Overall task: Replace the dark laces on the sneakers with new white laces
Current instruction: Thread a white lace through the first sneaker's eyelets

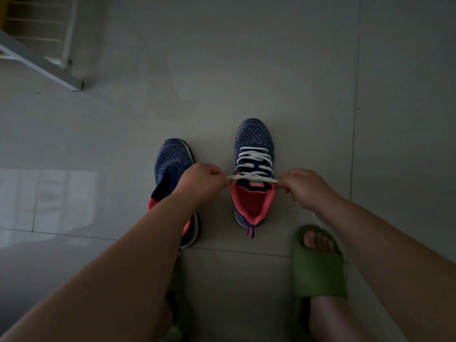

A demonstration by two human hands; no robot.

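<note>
Two bare forearms are seen reaching forward from the bottom edge over a pale tiled floor (246,70). Nearest the camera, a foot is shown in a green slide sandal (318,265) at the lower right, and a second green sandal (172,334) is largely hidden under the left forearm. Beyond these, the left hand (201,182) is curled, with one end of the white lace (254,160) pinched in its fingers, and the right hand (302,187) is likewise closed on the other end. The lace is stretched taut between both hands, just above the collar of the right-hand sneaker (254,178). That sneaker, patterned navy knit with a coral lining, is stood toe-away on the floor and is seen laced in white up to its top eyelets. A thin white strand is visible trailing below the right wrist. Just beside it, the left-hand sneaker (172,164) is partly covered by the left forearm, and no lace can be seen on its visible upper. Farthest off, at the upper left, a white frame (42,62) is set against the wall.
</note>
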